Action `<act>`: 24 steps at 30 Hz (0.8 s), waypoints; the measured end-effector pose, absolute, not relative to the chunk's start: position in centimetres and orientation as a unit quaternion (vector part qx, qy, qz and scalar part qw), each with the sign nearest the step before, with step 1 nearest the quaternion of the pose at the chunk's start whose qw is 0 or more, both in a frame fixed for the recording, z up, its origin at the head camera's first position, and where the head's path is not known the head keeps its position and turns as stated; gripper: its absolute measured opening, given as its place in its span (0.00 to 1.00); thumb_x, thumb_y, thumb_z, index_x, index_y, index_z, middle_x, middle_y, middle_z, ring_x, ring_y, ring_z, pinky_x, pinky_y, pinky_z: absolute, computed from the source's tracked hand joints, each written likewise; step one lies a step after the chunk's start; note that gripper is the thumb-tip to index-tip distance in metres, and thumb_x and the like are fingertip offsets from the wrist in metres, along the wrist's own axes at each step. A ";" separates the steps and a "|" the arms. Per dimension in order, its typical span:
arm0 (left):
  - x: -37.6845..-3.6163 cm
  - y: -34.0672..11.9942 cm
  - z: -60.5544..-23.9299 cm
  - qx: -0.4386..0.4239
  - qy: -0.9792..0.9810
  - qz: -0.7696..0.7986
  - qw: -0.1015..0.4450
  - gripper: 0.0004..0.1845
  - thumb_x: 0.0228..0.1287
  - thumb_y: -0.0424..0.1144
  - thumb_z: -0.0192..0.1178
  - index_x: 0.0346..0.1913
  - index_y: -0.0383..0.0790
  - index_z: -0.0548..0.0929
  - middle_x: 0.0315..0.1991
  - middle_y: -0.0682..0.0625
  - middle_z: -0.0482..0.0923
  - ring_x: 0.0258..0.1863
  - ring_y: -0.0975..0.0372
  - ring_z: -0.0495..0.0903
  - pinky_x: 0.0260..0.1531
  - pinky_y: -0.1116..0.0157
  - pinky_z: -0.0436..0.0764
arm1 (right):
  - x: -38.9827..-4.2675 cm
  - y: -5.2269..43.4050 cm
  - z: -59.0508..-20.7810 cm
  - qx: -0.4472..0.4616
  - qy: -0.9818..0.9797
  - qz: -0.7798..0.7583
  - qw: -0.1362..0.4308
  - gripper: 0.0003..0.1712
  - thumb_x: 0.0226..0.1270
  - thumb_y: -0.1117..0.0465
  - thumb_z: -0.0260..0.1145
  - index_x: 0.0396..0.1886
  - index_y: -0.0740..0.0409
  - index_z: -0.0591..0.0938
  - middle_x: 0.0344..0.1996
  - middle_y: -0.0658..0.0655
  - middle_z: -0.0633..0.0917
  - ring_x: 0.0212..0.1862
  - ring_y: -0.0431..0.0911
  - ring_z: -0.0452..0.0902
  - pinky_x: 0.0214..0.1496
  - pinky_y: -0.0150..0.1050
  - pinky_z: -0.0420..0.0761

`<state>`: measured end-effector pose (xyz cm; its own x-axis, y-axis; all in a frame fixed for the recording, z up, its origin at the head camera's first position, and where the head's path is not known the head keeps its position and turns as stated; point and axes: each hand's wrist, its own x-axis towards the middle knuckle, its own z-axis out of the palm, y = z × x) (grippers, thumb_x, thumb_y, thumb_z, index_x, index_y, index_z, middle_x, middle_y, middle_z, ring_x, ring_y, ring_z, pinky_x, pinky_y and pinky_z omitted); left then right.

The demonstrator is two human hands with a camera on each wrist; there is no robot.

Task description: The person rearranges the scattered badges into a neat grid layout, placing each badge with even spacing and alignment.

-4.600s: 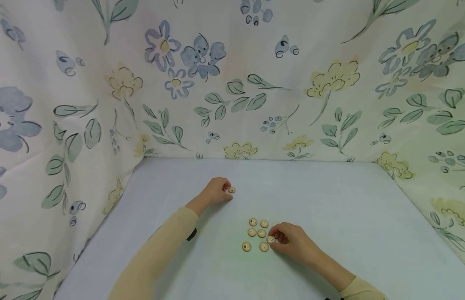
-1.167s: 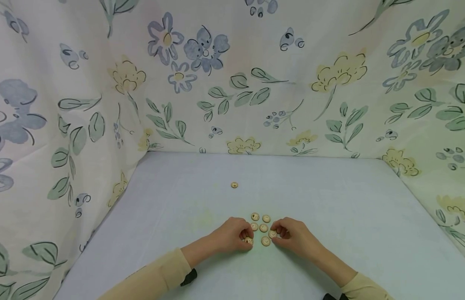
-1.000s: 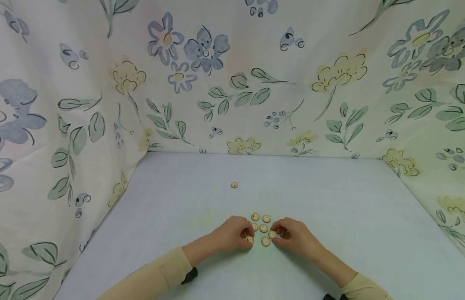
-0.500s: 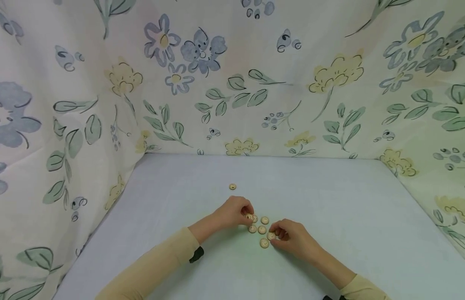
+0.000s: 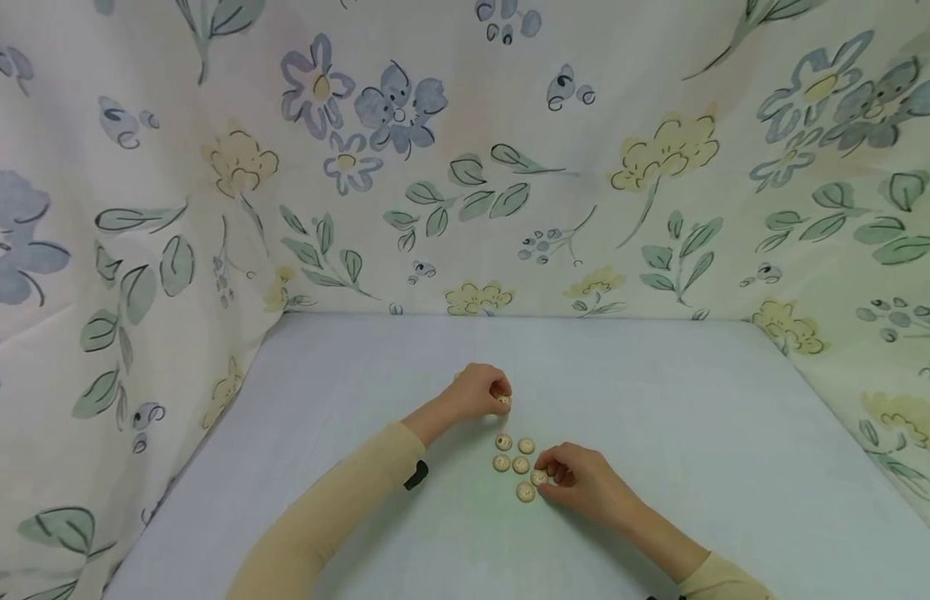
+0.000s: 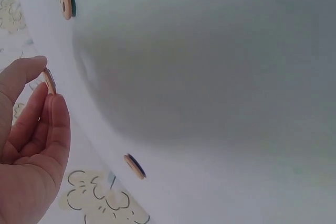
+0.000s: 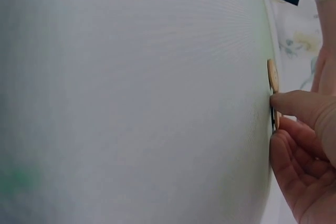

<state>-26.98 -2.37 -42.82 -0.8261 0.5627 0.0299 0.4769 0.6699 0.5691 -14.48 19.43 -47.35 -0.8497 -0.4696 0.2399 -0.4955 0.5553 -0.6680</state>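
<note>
The left hand (image 5: 477, 392) pinches a button (image 5: 504, 402) just carried from the 8 o'clock side of the cluster (image 5: 521, 465) to beyond its 12 o'clock edge, while the right hand (image 5: 587, 483) keeps its pinch on another button (image 5: 539, 477) at 4 o'clock. Near that one, five loose buttons (image 5: 502, 462) lie flat on the worktop (image 5: 660, 400); a lone button (image 6: 135, 166) rests at 10 o'clock from the left hand's, so the shift seems to thin the cluster and bring a second button nearer the lone one.
</note>
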 end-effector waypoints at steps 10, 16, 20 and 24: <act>-28.4 -1.5 -43.5 0.271 0.913 0.295 0.081 0.07 0.54 0.33 0.70 0.36 0.38 0.85 0.29 0.53 0.78 0.30 0.65 0.73 0.33 0.69 0.73 | -14.3 19.4 -47.3 0.277 -0.882 0.381 0.019 0.12 0.56 0.65 0.74 0.39 0.56 0.82 0.29 0.47 0.79 0.32 0.38 0.74 0.34 0.31 0.76; -29.8 -1.2 -43.9 0.270 0.912 0.298 0.083 0.07 0.53 0.31 0.70 0.34 0.37 0.84 0.28 0.53 0.77 0.30 0.64 0.72 0.34 0.70 0.73 | -14.1 19.4 -47.3 0.268 -0.885 0.381 0.007 0.11 0.57 0.65 0.74 0.39 0.55 0.82 0.30 0.46 0.78 0.33 0.37 0.73 0.34 0.31 0.77; -30.5 -0.9 -44.1 0.272 0.913 0.293 0.081 0.06 0.54 0.31 0.70 0.34 0.38 0.84 0.28 0.53 0.76 0.30 0.64 0.72 0.35 0.69 0.73 | -14.1 19.4 -47.3 0.266 -0.885 0.382 0.004 0.11 0.57 0.65 0.74 0.39 0.55 0.82 0.30 0.46 0.78 0.33 0.37 0.74 0.35 0.31 0.77; -30.9 -0.5 -44.0 0.274 0.915 0.287 0.078 0.06 0.54 0.31 0.70 0.34 0.37 0.83 0.28 0.53 0.75 0.31 0.64 0.72 0.35 0.69 0.72 | -14.2 19.4 -47.3 0.265 -0.885 0.384 0.005 0.11 0.57 0.65 0.74 0.39 0.55 0.82 0.31 0.46 0.79 0.34 0.37 0.74 0.35 0.31 0.78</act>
